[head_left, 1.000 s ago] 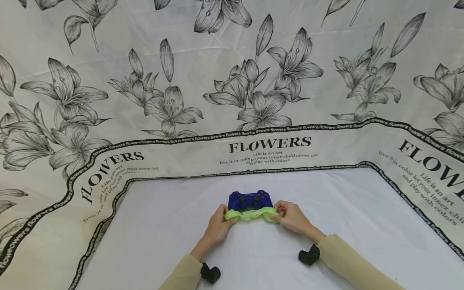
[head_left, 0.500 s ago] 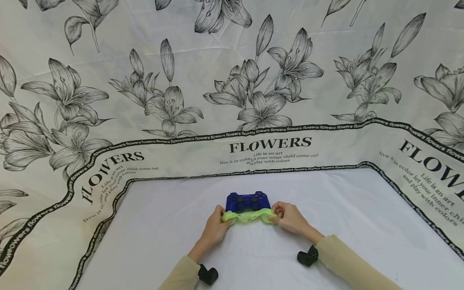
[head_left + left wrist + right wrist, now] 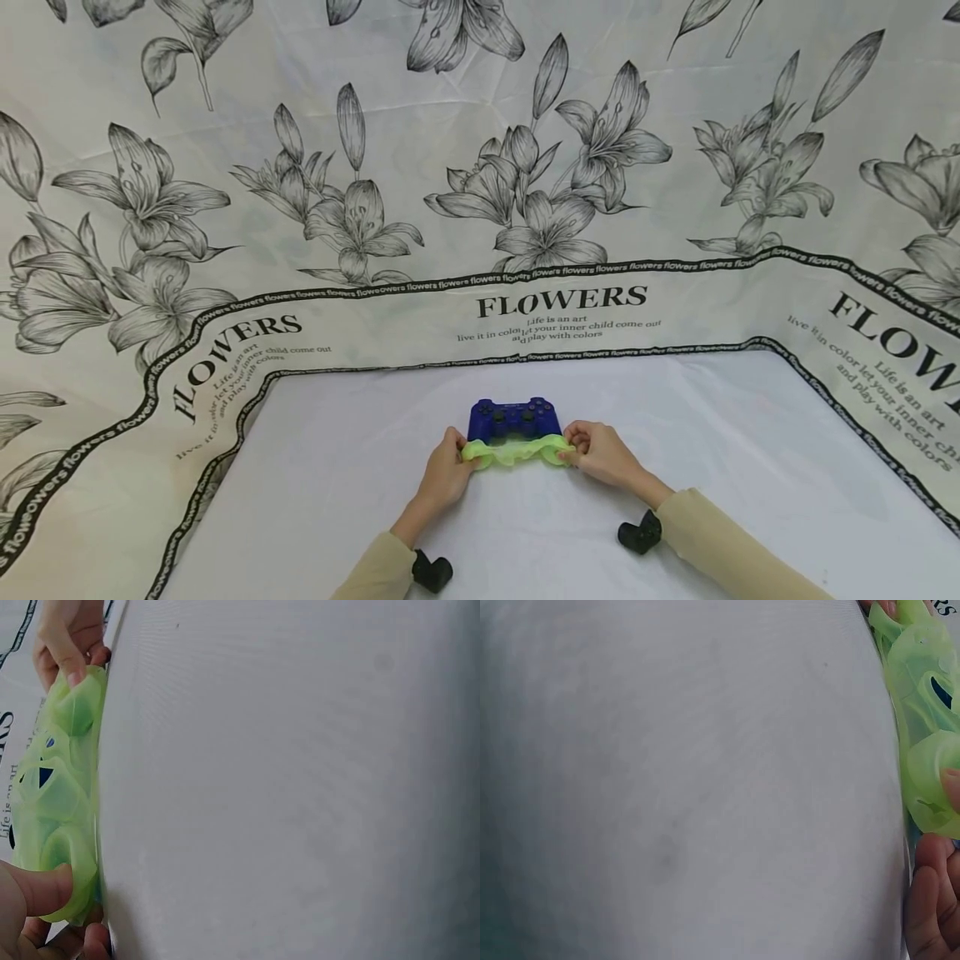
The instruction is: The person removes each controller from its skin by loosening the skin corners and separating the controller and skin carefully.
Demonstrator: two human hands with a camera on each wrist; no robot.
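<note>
A blue game controller (image 3: 513, 419) lies on the white table, its sticks and buttons facing up. Along its near side stretches a soft, translucent yellow-green silicone cover (image 3: 517, 452), bunched over the controller's lower part. My left hand (image 3: 444, 471) pinches the cover's left end, its thumb pressed into the material in the left wrist view. At the other end, my right hand (image 3: 603, 452) pinches the cover between thumb and fingers. Bits of blue show through openings in the cover (image 3: 56, 780) in the left wrist view. How far the controller's grips sit inside the cover is hidden.
White cloth covers the table (image 3: 337, 467). A floral-printed curtain (image 3: 517, 167) rises behind and at both sides of it. A black wrist device (image 3: 432, 572) sits beneath the left sleeve, and another black wrist device (image 3: 640, 532) beneath the right.
The controller, cover and both hands have shifted slightly left and toward me over the last second. Both hands keep their pinch on the cover's ends.
</note>
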